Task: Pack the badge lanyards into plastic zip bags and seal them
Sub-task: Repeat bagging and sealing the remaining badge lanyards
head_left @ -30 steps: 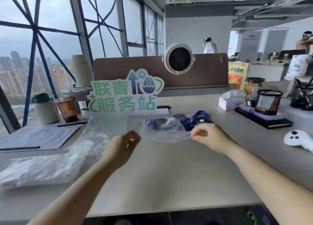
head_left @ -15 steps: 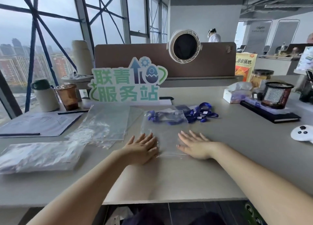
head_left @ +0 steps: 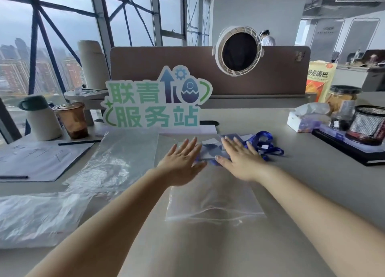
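Badge lanyards, blue, partly inside one clear zip bag flat on the tabletop; more blue strap loose just beside, to the right, apparently outside the bag (hard to tell through the clear film). Packing of this bag judged nearly done, sealing not: zip edge at the near end, toward the body, looking wavy and probably not yet pressed closed. Spare empty bags to the left, plus a crumpled plastic heap at the near left, so likely more to pack. Left hand and right hand both flat, fingers spread, palms down on the far part of the bag, gripping nothing, pressing the contents from both sides. Lanyards between and under the fingertips, touching both hands.
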Demonstrator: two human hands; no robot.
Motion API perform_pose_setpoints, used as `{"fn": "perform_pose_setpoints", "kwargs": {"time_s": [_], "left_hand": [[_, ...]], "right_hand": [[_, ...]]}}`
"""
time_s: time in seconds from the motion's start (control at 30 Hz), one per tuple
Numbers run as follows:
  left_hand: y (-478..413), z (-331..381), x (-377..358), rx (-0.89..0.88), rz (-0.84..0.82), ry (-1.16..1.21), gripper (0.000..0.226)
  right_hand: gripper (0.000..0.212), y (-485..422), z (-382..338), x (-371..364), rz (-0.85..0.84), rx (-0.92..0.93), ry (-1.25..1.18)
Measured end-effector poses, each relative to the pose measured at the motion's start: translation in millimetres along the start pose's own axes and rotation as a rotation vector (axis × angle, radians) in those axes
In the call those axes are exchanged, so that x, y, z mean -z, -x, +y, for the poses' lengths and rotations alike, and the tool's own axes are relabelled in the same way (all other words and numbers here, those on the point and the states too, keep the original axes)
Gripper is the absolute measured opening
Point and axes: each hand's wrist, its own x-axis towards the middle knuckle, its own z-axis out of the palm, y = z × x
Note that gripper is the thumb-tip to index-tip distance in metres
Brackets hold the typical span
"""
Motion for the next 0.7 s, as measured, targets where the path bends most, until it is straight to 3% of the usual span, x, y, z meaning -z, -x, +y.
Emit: {"fn": "perform_pose_setpoints", "kwargs": {"time_s": [0.13,0.33,0.47,0.6,0.7], "left_hand": [[-14,1,-30,0.052,-0.195,0.030,0.068],[-57,-13,-8,0.061,0.094,0.076,0.062],[-75,-20,-32,0.096,-0.195,0.016,0.061],[-82,-28,-34,0.092,-0.111,0.073,0.057],[-87,-28,-39,0.092,-0.172,0.066,0.056]], "right_hand": [[0.075,-18,4,-27,-0.238,-0.017,0.080],[0.067,-56,13,-11,-0.017,0.010,-0.021],[0.068,-72,19,-29,-0.212,0.015,0.034],[0.063,-83,23,-23,-0.101,0.052,-0.020],[0.063,-85,20,-31,-0.190,0.053,0.014]]}}
